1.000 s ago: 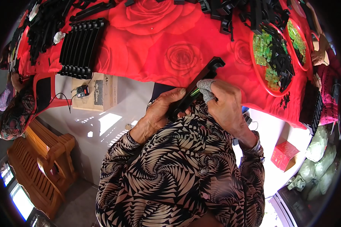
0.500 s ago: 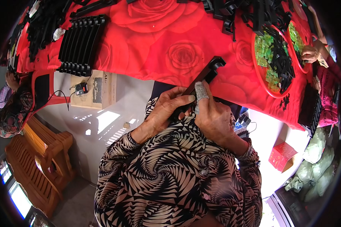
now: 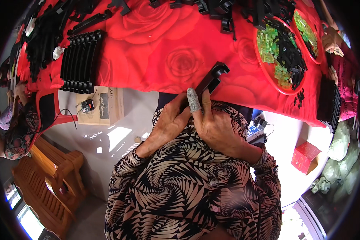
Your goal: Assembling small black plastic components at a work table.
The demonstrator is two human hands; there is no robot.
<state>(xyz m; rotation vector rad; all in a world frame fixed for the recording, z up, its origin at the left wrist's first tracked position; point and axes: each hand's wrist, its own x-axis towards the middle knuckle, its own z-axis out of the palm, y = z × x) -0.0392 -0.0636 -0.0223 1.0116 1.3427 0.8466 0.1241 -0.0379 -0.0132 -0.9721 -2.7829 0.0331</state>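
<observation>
Black bar: lower end hidden behind your hands. Your left hand: fingertips out of sight at the bar. Your right hand: outer fingers folded, tips hidden. Black pieces, far side of your bench: cut off by the top edge. Black crumbs: too small to identify. Person at right: partly lost in the dark rim.

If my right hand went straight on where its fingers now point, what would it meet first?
Most likely the long black part, which the right hand seems to touch. Beyond it lies the red tablecloth, though depth is unclear from this view.
</observation>
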